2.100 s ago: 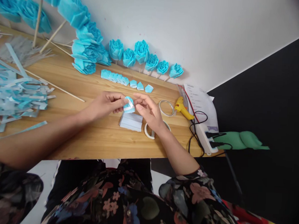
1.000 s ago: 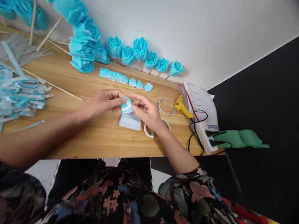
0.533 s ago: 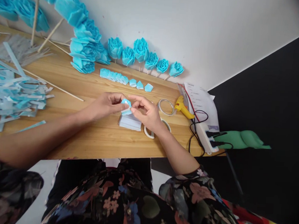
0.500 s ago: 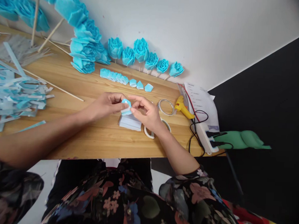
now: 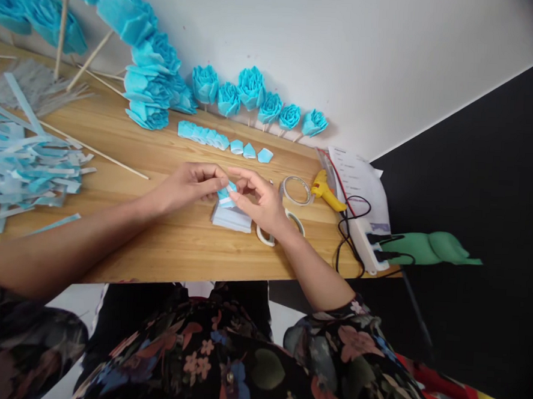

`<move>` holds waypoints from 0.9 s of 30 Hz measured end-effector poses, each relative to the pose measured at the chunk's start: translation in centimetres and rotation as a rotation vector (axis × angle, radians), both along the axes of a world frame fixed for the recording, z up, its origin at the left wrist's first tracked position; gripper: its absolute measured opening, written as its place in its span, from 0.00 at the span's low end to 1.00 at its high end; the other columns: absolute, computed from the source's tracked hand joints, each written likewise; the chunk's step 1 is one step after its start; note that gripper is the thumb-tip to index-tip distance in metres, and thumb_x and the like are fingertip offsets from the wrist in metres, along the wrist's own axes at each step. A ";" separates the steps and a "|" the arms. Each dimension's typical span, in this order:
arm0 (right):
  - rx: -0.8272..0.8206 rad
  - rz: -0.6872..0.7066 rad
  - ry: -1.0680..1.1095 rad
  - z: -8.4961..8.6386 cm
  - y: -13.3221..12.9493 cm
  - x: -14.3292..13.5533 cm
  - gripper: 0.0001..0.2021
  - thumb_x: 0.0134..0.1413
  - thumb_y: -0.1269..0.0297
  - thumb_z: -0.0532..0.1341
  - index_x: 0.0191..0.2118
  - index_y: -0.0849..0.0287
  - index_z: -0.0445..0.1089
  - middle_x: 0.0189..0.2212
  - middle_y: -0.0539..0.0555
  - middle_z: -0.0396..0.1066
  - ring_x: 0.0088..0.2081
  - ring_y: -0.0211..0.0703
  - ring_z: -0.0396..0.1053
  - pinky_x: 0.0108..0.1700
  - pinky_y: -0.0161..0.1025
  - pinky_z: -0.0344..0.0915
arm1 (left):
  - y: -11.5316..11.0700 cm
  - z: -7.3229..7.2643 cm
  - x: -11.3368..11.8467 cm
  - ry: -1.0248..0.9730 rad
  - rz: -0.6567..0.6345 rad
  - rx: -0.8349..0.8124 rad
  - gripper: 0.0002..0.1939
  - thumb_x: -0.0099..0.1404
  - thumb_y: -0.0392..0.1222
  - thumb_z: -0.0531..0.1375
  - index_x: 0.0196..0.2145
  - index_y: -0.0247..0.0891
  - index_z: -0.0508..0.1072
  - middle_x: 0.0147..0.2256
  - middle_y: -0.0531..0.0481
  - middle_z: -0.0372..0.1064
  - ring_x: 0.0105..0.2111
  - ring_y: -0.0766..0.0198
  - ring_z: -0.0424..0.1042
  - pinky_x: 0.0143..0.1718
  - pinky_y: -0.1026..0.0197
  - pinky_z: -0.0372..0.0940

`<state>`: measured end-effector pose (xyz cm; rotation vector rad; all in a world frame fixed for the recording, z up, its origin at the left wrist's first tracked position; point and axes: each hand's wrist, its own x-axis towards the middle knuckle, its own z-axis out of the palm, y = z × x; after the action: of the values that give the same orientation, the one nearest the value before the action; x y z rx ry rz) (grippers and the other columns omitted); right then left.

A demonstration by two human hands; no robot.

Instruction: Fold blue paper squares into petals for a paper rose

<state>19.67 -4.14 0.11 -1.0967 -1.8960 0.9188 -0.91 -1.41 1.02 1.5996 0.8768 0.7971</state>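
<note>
A small blue piece with a white strip (image 5: 227, 198) is pinched between my two hands over the middle of the table. My left hand (image 5: 195, 183) grips its upper left side with thumb and fingertips. On its right side, my right hand (image 5: 261, 200) holds it with the thumb in front, the index finger arched above. Just below the hands lies a stack of pale sheets (image 5: 231, 218). Behind them, a row of small folded blue pieces (image 5: 203, 136) rests on the table (image 5: 155, 253).
Blue paper flowers (image 5: 251, 89) on sticks line the wall. Cut strips (image 5: 29, 161) pile up at left. Tape rolls (image 5: 296, 190), a yellow glue gun (image 5: 328, 191), papers (image 5: 362, 184) and a white power strip (image 5: 368, 248) with black cables are at right.
The blue piece has tilted and turned between my fingers, and my left thumb has shifted up to its top edge. Both hands stay in nearly the same place.
</note>
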 end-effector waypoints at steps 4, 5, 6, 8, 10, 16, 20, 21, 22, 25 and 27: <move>0.048 -0.012 -0.041 0.0 0.0 -0.1 0.20 0.59 0.63 0.62 0.57 0.57 0.69 0.31 0.47 0.70 0.33 0.34 0.68 0.40 0.36 0.69 | -0.1 0.1 0.0 0.010 0.008 -0.009 0.17 0.63 0.54 0.61 0.29 0.37 0.72 0.25 0.52 0.69 0.27 0.66 0.67 0.30 0.64 0.63; 0.056 -0.013 -0.045 0.0 0.0 -0.2 0.20 0.59 0.63 0.62 0.57 0.57 0.69 0.31 0.47 0.69 0.33 0.35 0.68 0.40 0.36 0.70 | 0.0 0.1 0.0 0.008 0.009 -0.008 0.16 0.62 0.54 0.62 0.29 0.37 0.72 0.26 0.52 0.70 0.27 0.66 0.68 0.31 0.63 0.64; 0.064 -0.013 -0.048 0.0 0.0 -0.2 0.20 0.59 0.64 0.62 0.57 0.57 0.69 0.30 0.47 0.69 0.33 0.35 0.68 0.41 0.36 0.70 | 0.0 0.0 0.0 0.006 0.012 -0.006 0.15 0.61 0.53 0.63 0.29 0.37 0.73 0.27 0.51 0.71 0.28 0.65 0.68 0.32 0.63 0.64; 0.084 -0.010 -0.063 -0.1 -0.1 -0.2 0.20 0.58 0.65 0.62 0.56 0.55 0.70 0.30 0.46 0.69 0.33 0.35 0.67 0.43 0.37 0.70 | 0.1 -0.2 0.0 0.010 0.022 0.003 0.14 0.60 0.52 0.64 0.30 0.36 0.73 0.29 0.50 0.72 0.29 0.65 0.69 0.34 0.62 0.65; 0.112 0.002 -0.091 -0.1 -0.1 -0.1 0.20 0.58 0.66 0.61 0.56 0.54 0.70 0.30 0.46 0.69 0.34 0.35 0.67 0.45 0.37 0.69 | 0.2 -0.4 0.0 0.026 0.028 0.011 0.14 0.61 0.51 0.63 0.29 0.36 0.73 0.29 0.51 0.72 0.29 0.65 0.69 0.33 0.62 0.64; 0.144 0.006 -0.161 0.1 -0.2 0.0 0.20 0.59 0.67 0.60 0.57 0.51 0.70 0.33 0.47 0.70 0.35 0.36 0.67 0.45 0.38 0.68 | 0.3 -0.4 -0.1 0.051 0.004 0.011 0.14 0.62 0.50 0.61 0.27 0.36 0.71 0.24 0.54 0.66 0.25 0.68 0.65 0.30 0.64 0.61; 0.103 0.026 -0.140 0.2 -0.1 0.2 0.21 0.59 0.68 0.59 0.58 0.51 0.70 0.35 0.48 0.71 0.37 0.36 0.68 0.45 0.38 0.69 | 0.4 -0.5 -0.2 0.026 0.015 0.004 0.14 0.61 0.50 0.62 0.27 0.37 0.72 0.24 0.54 0.67 0.25 0.68 0.65 0.30 0.64 0.63; 0.075 0.033 -0.114 0.1 -0.1 0.2 0.21 0.59 0.68 0.58 0.58 0.51 0.70 0.36 0.48 0.71 0.38 0.36 0.69 0.45 0.38 0.69 | 0.5 -0.6 -0.2 0.019 0.027 0.003 0.14 0.61 0.51 0.63 0.27 0.37 0.72 0.24 0.54 0.67 0.25 0.68 0.66 0.30 0.64 0.63; 0.043 0.037 -0.078 0.0 0.0 0.2 0.21 0.60 0.68 0.58 0.58 0.52 0.70 0.36 0.48 0.71 0.38 0.36 0.69 0.45 0.38 0.69 | 0.5 -0.7 -0.2 0.009 0.042 0.004 0.15 0.62 0.51 0.63 0.27 0.36 0.72 0.24 0.53 0.67 0.26 0.67 0.66 0.30 0.64 0.63; -0.046 0.015 0.025 -0.4 0.1 0.2 0.20 0.60 0.64 0.60 0.58 0.52 0.69 0.36 0.48 0.73 0.37 0.36 0.71 0.44 0.38 0.71 | 0.5 -0.9 -0.3 -0.062 0.073 0.005 0.17 0.67 0.54 0.58 0.31 0.36 0.74 0.25 0.52 0.67 0.26 0.66 0.66 0.30 0.63 0.63; -0.071 -0.022 0.066 -0.6 0.3 0.2 0.21 0.59 0.61 0.61 0.58 0.51 0.69 0.38 0.49 0.74 0.38 0.37 0.72 0.45 0.39 0.71 | 0.3 -0.8 -0.2 -0.097 0.072 0.005 0.20 0.69 0.56 0.54 0.32 0.36 0.74 0.26 0.51 0.67 0.26 0.66 0.65 0.30 0.62 0.63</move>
<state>19.88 -3.88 -0.47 -1.1130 -1.8064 1.0054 -1.07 -1.09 0.20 1.5275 0.8674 0.9203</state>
